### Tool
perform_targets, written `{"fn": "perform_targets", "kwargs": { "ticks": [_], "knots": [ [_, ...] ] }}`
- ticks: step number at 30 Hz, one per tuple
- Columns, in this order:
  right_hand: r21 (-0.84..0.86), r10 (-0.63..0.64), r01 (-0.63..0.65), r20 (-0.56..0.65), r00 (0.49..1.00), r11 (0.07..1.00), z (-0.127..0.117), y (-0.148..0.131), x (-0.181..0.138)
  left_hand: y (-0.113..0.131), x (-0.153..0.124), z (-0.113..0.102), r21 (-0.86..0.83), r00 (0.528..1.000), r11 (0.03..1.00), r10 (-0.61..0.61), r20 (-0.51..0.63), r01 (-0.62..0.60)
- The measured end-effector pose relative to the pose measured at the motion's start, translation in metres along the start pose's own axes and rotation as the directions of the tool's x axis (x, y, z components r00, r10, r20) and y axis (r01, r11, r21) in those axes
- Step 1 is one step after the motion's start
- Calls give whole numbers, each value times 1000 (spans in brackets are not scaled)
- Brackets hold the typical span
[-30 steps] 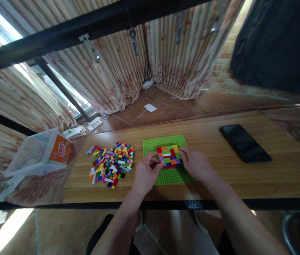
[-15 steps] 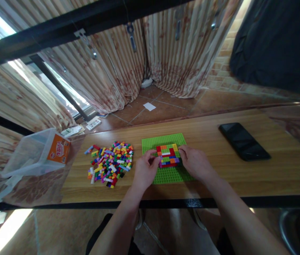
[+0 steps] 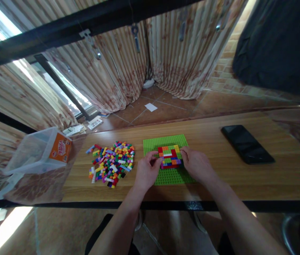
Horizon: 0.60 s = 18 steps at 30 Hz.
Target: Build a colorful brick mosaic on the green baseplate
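Note:
A multicoloured block of toy bricks (image 3: 169, 154) stands on the green baseplate (image 3: 171, 179), with red, orange, yellow, green, white and purple pieces on its top. At its left side is my left hand (image 3: 148, 170), thumb and forefinger closed against the near left corner. My right hand (image 3: 196, 163) grips the right side with curled fingers, so that the brick build sits between both hands. Some fingertips are hidden behind the hands. Left of the baseplate lies a heap of loose bricks (image 3: 112, 163) in mixed colours.
The wooden tabletop (image 3: 208, 134) carries a black phone (image 3: 247, 144) on the right. Beyond the table's left end is a clear plastic box (image 3: 33, 150) with an orange label. A dark bar (image 3: 91, 30) crosses above, in front of curtains (image 3: 118, 67).
The whole view has shifted slightly, so everything appears a little to the right. Both hands stay at the sides of the brick build with hardly any change.

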State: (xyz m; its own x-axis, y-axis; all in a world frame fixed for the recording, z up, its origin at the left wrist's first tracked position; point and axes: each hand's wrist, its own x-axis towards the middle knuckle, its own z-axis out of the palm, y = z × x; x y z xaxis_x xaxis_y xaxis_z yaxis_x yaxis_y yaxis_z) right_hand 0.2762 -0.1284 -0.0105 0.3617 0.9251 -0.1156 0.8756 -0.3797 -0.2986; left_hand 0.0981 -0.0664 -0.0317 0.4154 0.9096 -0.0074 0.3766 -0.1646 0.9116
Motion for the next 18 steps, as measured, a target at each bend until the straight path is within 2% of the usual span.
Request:
{"fn": "perform_targets", "kwargs": {
  "ticks": [4,7,11,18],
  "knots": [
    [16,-10,10,-7,1000,1000,3,4,1,2,0,-3,-46,998,998,-35,44,37],
    [23,-13,14,-24,1000,1000,4,5,1,5,-2,-4,3,999,1000,-24,44,24],
    [19,-13,14,-28,1000,1000,4,3,1,11,-4,-1,88,1000,996,-25,12,24],
    [-37,-10,9,-37,999,999,6,3,0,17,-5,11,119,992,988,-90,-84,99]
  ]
}}
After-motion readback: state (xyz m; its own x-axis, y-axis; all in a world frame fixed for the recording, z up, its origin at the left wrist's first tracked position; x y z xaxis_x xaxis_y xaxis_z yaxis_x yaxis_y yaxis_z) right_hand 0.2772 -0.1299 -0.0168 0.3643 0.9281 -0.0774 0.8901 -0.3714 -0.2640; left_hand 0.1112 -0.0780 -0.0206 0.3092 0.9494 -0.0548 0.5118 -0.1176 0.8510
